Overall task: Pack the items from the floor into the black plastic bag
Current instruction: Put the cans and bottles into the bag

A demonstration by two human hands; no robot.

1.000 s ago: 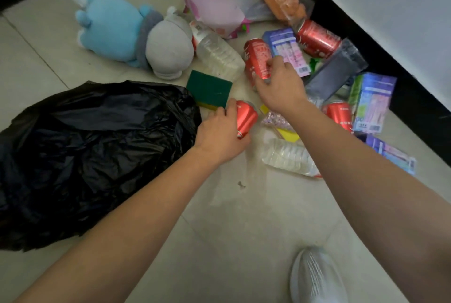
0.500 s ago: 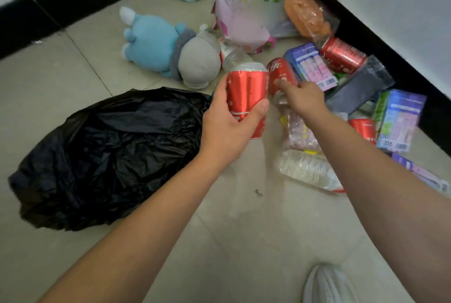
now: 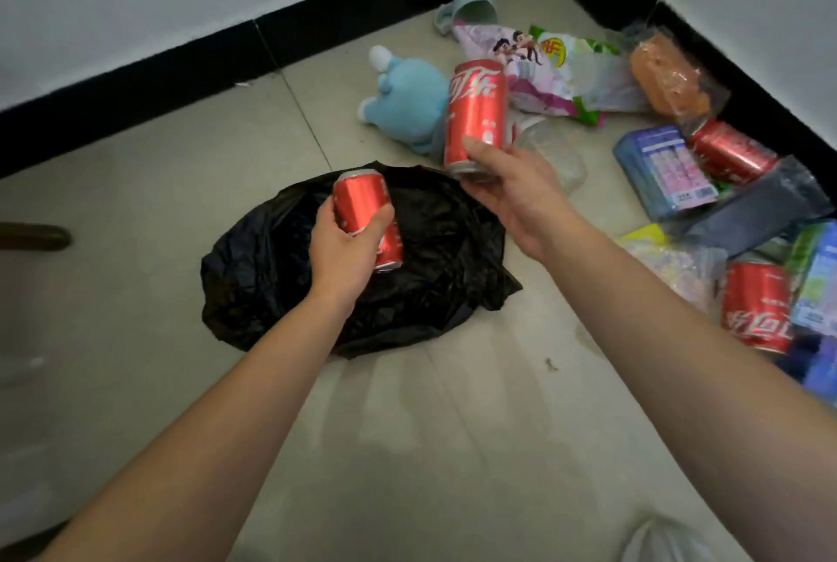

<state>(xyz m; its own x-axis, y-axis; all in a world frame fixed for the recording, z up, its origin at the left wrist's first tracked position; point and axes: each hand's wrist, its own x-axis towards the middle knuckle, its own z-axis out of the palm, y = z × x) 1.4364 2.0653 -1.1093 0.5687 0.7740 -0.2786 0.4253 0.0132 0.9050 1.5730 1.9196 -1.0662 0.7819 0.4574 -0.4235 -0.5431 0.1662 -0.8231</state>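
A crumpled black plastic bag (image 3: 435,271) lies on the tiled floor at the centre. My left hand (image 3: 344,253) grips a red soda can (image 3: 362,208) above the bag. Beside it, my right hand (image 3: 512,185) holds a second red soda can (image 3: 475,113) upright by its lower end, over the bag's far right edge. Two more red cans lie on the floor at the right, one near the wall (image 3: 729,151) and one nearer me (image 3: 756,308).
A blue plush toy (image 3: 407,99), a pale green cup (image 3: 471,4), snack packets (image 3: 557,72), an orange sponge pack (image 3: 670,81), a blue tissue pack (image 3: 661,172), a grey pouch (image 3: 761,208) and a clear bottle (image 3: 557,153) lie in the corner. Black skirting (image 3: 181,58) lines the walls.
Both hands have lifted cans off the floor and moved left toward the bag. The right hand, earlier reaching for a lying can, now holds it upright. The view has swung left.
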